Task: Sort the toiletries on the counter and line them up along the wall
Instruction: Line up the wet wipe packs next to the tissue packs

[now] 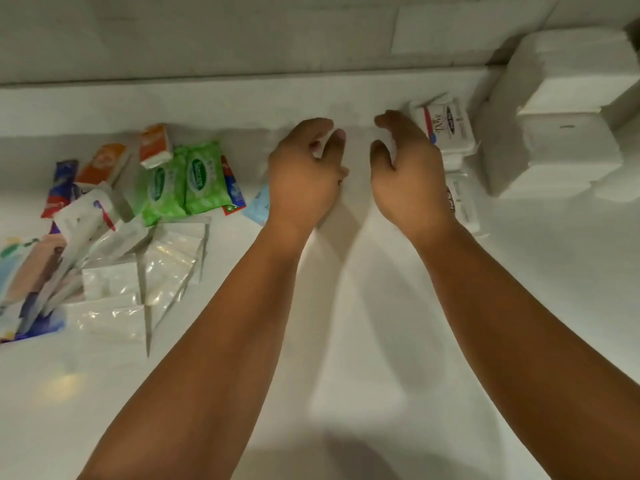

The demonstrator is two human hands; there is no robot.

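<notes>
Toiletries (114, 216) lie heaped at the left of the glossy white counter (363, 358), well short of the tiled wall (207, 39): two soft green wipe packs (199, 178) with crinkled film, small orange cartons (156, 145), a red-and-blue tube (60, 188) and flat clear sachets (173, 258) that catch the light. The heap's left edge is cut off, and the print there is too blurred to read. At the right, a white soap box (446, 124) sits near the wall, just beside a blocky white stack (554, 133). A second box (464, 206) is partly hidden by the right wrist. Both hands hover mid-counter: the left hand (304, 171) and right hand (405, 171) are each loosely cupped, gripping nothing. A pale blue packet (258, 202) peeks from behind the left wrist.
</notes>
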